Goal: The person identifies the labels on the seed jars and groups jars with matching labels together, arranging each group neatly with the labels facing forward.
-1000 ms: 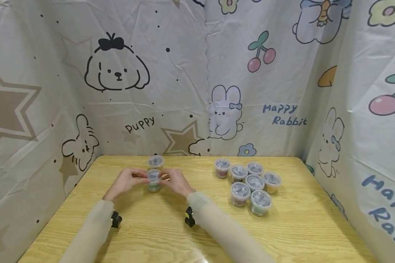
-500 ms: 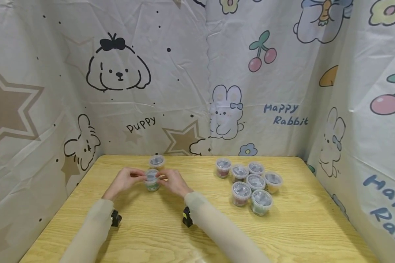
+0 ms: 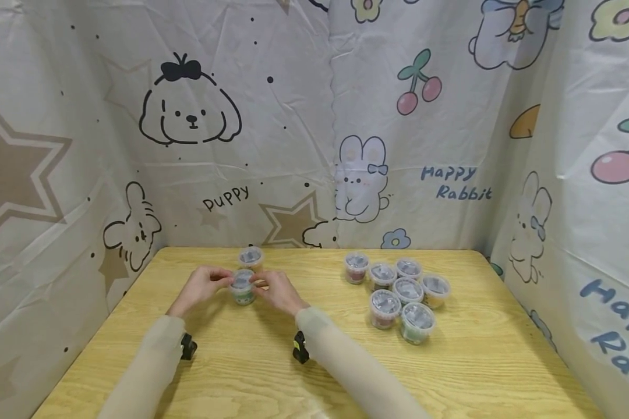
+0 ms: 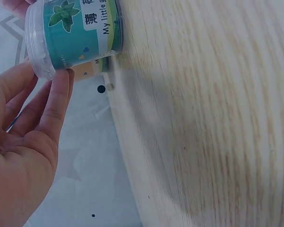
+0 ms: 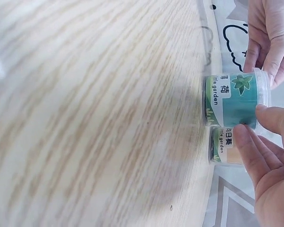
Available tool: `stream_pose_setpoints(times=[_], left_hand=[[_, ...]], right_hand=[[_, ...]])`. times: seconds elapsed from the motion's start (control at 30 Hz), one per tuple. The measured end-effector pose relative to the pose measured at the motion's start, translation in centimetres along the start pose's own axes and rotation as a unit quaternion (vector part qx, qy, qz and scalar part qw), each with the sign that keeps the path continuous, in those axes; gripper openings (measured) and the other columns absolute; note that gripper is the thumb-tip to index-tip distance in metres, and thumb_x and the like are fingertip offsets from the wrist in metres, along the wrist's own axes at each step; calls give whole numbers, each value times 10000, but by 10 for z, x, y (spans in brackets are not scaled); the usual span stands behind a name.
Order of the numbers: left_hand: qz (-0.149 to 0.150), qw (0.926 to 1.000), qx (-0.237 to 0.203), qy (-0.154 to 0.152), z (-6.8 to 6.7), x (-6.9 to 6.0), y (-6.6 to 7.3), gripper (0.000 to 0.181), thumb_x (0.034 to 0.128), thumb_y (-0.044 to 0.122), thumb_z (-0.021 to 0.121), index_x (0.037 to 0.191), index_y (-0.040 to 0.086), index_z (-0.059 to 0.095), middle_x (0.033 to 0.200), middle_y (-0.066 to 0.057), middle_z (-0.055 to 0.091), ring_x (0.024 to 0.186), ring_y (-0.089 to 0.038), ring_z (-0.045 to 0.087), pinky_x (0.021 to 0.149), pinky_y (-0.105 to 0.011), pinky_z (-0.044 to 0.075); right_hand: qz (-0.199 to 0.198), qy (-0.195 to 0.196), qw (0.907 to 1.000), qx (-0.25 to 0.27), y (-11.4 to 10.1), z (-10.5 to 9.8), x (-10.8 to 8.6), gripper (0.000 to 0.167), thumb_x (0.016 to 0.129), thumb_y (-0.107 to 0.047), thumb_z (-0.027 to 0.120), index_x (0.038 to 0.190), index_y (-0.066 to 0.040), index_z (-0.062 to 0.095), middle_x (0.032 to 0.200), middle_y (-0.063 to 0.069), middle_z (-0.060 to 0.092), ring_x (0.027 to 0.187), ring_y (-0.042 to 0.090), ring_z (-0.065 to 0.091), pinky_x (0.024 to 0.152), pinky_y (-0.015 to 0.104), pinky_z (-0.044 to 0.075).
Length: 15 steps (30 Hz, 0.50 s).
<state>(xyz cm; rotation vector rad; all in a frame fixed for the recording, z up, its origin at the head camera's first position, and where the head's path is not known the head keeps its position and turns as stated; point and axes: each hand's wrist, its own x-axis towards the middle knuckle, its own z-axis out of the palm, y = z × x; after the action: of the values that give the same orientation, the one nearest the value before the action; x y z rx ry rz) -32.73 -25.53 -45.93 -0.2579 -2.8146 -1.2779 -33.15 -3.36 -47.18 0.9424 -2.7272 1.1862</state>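
A small clear-lidded tub with a green mint-leaf label (image 3: 243,294) stands upright on the table's left half. My left hand (image 3: 204,286) pinches its lid rim from the left, and my right hand (image 3: 278,291) pinches it from the right. In the left wrist view, the left fingers (image 4: 57,101) touch the edge of the lid. The right wrist view shows my right thumb (image 5: 272,118) at the lid and the index finger against the label side. Close behind stands a second tub with an orange label (image 3: 251,258), partly covered by the mint tub.
On the right half of the wooden table (image 3: 346,372) several similar lidded tubs stand clustered, including a green one (image 3: 417,323) in front and a dark red one (image 3: 356,267) at back left. A printed curtain (image 3: 293,116) encloses the back and sides.
The mint tub has shifted slightly left, with both hands staying at its rim. The tubs on the right have not moved on the table.
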Motion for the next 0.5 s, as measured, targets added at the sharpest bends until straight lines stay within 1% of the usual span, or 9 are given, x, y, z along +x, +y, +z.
stream_pose_setpoints(times=[0.17,0.37,0.5], left_hand=[[44,10000,-19,56,0,1,1,206,963,176,639,1087,41,733,1074,-136,724,966,-235,661,826,-393,547],[130,9999,21,85,0,2,1,196,964,147,634,1079,22,732,1080,-157,719,959,-241,667,818,-396,552],[135,9999,40,88,1,2,1,197,966,149,632,1078,24,734,1080,-154,720,954,-237,668,813,-395,553]], right_hand=[[-12,15,10000,44,-1,-2,0,257,947,-89,646,1200,-59,676,1266,98,664,1064,240,694,828,231,562],[119,-61,9999,63,-2,-2,-1,276,952,-94,640,1226,-69,664,1290,85,651,1085,230,684,837,225,558],[168,-77,9998,103,-2,-1,-1,281,951,-86,640,1231,-75,661,1296,81,647,1095,232,680,838,230,558]])
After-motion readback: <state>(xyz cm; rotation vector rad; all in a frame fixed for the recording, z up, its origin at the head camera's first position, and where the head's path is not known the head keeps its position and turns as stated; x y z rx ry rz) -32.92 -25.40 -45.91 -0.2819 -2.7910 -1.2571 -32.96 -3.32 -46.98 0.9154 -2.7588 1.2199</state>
